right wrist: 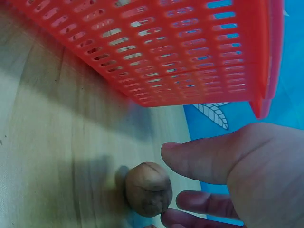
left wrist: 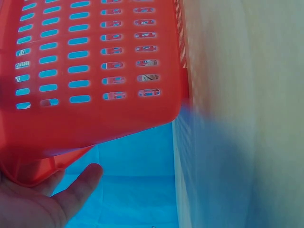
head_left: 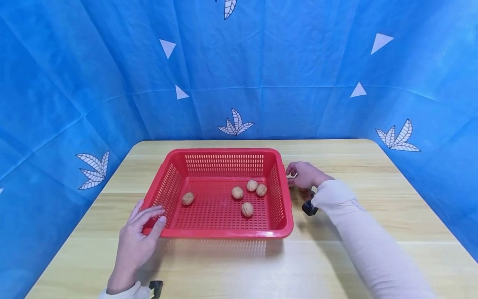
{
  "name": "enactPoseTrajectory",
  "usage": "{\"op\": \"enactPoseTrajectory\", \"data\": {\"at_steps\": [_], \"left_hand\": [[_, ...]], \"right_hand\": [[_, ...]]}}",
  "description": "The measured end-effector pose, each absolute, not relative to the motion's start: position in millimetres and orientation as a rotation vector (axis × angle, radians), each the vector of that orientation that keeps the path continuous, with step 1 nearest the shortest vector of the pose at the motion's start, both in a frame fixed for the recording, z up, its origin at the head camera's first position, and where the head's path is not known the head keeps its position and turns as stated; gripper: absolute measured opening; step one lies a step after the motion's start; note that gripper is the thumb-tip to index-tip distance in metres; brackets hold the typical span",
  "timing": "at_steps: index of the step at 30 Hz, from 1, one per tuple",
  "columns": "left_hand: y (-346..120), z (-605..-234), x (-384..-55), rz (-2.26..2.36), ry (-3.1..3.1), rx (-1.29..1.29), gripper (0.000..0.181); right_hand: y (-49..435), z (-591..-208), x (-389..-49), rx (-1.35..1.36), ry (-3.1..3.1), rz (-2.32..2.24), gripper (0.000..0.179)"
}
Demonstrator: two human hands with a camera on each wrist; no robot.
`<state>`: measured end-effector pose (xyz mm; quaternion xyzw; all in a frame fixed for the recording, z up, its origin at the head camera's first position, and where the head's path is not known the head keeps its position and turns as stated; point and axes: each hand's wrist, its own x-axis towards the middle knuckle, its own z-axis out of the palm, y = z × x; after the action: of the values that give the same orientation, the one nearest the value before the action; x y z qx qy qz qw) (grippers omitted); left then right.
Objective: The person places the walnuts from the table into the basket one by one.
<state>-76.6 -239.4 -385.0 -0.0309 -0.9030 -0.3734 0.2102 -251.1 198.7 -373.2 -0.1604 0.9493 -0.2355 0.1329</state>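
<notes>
A red plastic basket (head_left: 220,232) with slotted walls stands on the table, several walnuts (head_left: 247,209) lying on its floor. At its front left corner, my left hand (head_left: 138,236) rests over the rim, fingers loosely bent and thumb apart; in the left wrist view, part of that hand (left wrist: 52,204) shows by the rim. Just outside the basket's right wall is my right hand (head_left: 304,175). A walnut (right wrist: 148,189) sits on the table there, with the right thumb and fingers spread around its near side. The thumb stands apart from it; fingertip contact is unclear.
The wooden table (head_left: 373,199) extends on both sides of the basket. A blue curtain (head_left: 298,62) with leaf and triangle prints hangs behind and beside it. Black wrist-camera pieces (head_left: 309,207) sit under the sleeves.
</notes>
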Motion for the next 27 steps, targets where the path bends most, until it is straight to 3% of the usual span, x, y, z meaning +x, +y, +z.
{"op": "enactPoseTrajectory", "data": {"at_steps": [27], "left_hand": [[-239.0,-385.5,-75.6,-1.027,-2.500,-0.102,0.029]], "right_hand": [[193.1,-382.6,-250.8,-0.458,2.752,-0.688,0.015]]}}
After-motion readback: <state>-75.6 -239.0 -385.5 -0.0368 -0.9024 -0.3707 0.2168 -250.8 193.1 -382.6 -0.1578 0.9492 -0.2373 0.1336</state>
